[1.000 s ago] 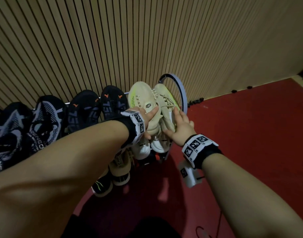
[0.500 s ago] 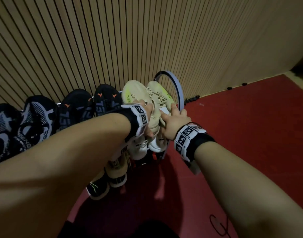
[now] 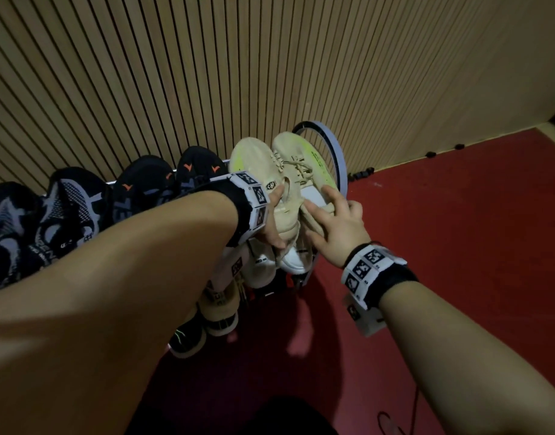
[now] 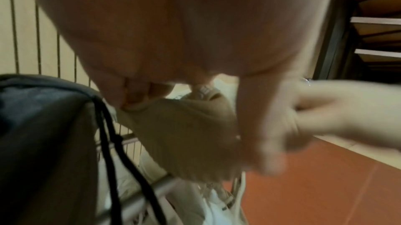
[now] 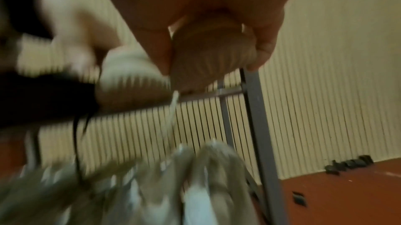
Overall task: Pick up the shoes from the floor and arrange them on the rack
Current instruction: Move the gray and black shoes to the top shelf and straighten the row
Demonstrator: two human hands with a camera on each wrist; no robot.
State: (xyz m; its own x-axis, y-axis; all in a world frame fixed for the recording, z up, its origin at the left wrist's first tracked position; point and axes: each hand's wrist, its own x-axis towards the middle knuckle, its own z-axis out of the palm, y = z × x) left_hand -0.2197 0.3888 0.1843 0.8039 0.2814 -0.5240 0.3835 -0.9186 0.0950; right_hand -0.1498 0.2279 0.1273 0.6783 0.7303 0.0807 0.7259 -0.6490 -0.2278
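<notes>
Two beige shoes sit side by side on the top tier at the right end of the rack (image 3: 339, 155), toes toward the wall. My left hand (image 3: 274, 221) grips the heel of the left beige shoe (image 3: 254, 164). In the left wrist view its fingers curl into the collar of that shoe (image 4: 184, 134). My right hand (image 3: 336, 227) holds the heel of the right beige shoe (image 3: 293, 155). In the right wrist view thumb and fingers clasp the shoe's heel (image 5: 208, 57) just above the rack's rail (image 5: 217, 94).
Left of the beige pair stand black shoes with orange marks (image 3: 144, 180) and black-and-grey shoes (image 3: 72, 202). More pale shoes (image 3: 263, 268) fill lower tiers. A slatted wall (image 3: 238, 73) is right behind. Red floor (image 3: 458, 230) spreads to the right, with a cable (image 3: 392, 422) near my feet.
Both hands have stayed on the beige pair. The right hand's fingers have spread wider over the right shoe's heel, and the wrist has drawn back a little.
</notes>
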